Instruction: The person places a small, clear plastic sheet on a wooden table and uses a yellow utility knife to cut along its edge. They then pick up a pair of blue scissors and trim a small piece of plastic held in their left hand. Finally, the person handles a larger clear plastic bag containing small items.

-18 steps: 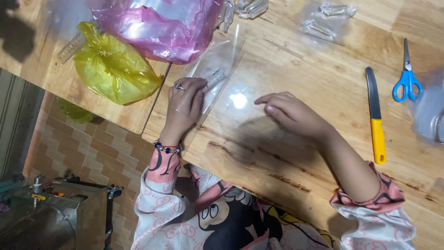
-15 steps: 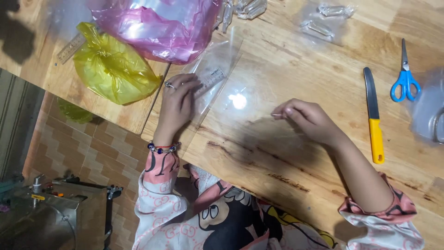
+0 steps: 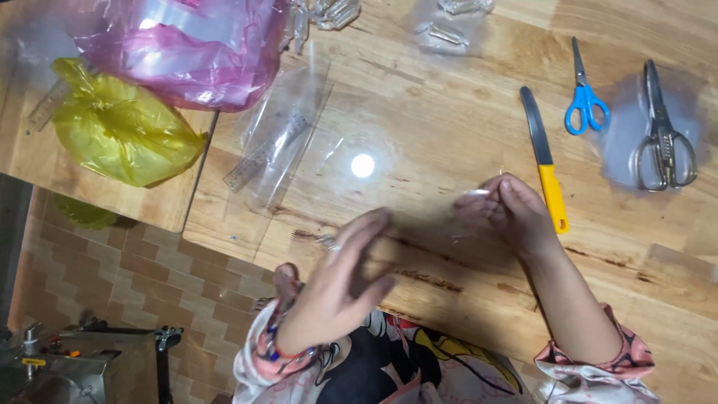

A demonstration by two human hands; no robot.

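My left hand hovers blurred over the near edge of the wooden table, fingers straight and apart, holding nothing. My right hand rests further right, its fingertips pinched on a small clear plastic piece. A clear plastic sleeve with a transparent ruler inside lies flat on the table beyond my left hand, untouched. A knife with a yellow handle lies just right of my right hand.
Blue-handled scissors and metal scissors on a cloudy bag lie at the right. A pink bag and a yellow bag sit at the left. Small clear packets lie at the far edge. Tiled floor shows lower left.
My left hand has come off the clear sleeve and drawn back toward my body. My right hand has slid right, toward the knife, with its fingers pinched.
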